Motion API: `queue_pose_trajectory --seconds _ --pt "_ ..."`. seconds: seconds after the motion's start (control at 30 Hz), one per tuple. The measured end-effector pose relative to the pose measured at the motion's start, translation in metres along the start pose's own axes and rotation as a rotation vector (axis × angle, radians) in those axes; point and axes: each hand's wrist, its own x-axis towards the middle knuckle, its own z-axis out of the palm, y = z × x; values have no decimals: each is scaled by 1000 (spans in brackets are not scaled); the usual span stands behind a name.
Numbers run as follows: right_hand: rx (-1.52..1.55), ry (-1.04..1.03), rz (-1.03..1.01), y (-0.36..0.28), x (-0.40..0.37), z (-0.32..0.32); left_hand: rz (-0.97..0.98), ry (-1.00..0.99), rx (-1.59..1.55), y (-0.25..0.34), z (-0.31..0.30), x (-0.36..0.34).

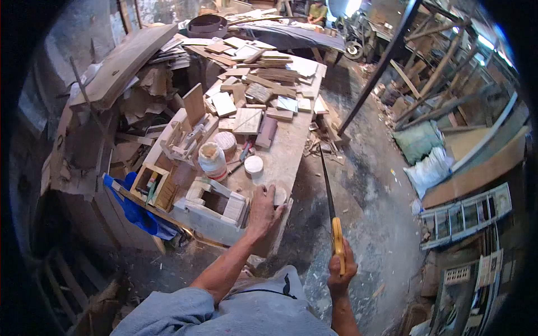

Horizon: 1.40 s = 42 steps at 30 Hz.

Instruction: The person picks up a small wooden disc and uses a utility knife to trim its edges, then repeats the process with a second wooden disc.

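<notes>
My right hand [342, 269] is wrapped round the yellow handle of a handsaw [337, 238]. Its narrow dark blade points forward and up, off the right side of the workbench [291, 162]. At the bench's near right edge, my left hand [263, 213] has thumb and forefinger on either side of a round white piece [279, 195], partly hidden by the hand. Just beyond lies a white round lid [254, 164]. An uncapped jar [212, 161] with a yellowish rim stands to the left, near pliers [245, 151]. A pale wooden frame block [216, 203] sits left of my left hand.
Wood offcuts [246, 120] cover the bench's far half. A wooden box with tools [151, 185] stands at its left, above a blue cloth [140, 210]. A dark post [381, 67] rises beyond. Sacks [428, 171] and a white ladder-like frame [468, 215] lie right. Someone sits far back [317, 12].
</notes>
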Motion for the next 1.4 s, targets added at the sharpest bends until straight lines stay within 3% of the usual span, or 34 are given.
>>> queue_pose_trajectory --seconds 0.17,0.3,0.43,0.53,0.63,0.7,0.77,0.8,0.9,0.97,1.0,1.13,1.2,1.3,1.4 --pt "-275 -151 -416 11 148 54 -202 12 97 21 5 24" --pt "-380 -141 -842 45 285 132 -181 168 35 13 14 22" --pt "-499 -195 -1019 93 397 211 -263 198 3 28 5 11" --pt "-572 -258 -1122 127 452 255 -429 221 64 39 21 17" --pt "-598 -390 -1039 146 466 281 -586 249 98 52 32 25" --pt "-587 -441 -1018 148 466 286 -582 306 156 60 28 33" --pt "-552 -436 -1092 128 461 275 -565 317 177 63 29 40" --pt "-552 -484 -1008 118 458 271 -554 299 177 59 31 42" --pt "-386 -411 -1146 71 440 270 -595 337 193 59 36 49" --pt "-125 -878 -1186 67 426 293 -638 355 188 65 38 52" --pt "78 -931 -1262 60 409 303 -657 351 178 68 38 53" --pt "-379 -1118 -1357 52 389 329 -587 418 180 69 40 48" --pt "-533 -1155 -1408 54 389 343 -601 336 175 66 41 40" --pt "-524 -1098 -1541 55 396 345 -620 325 128 65 42 34" --pt "-344 -1199 -1448 50 404 340 -637 389 112 68 44 39"
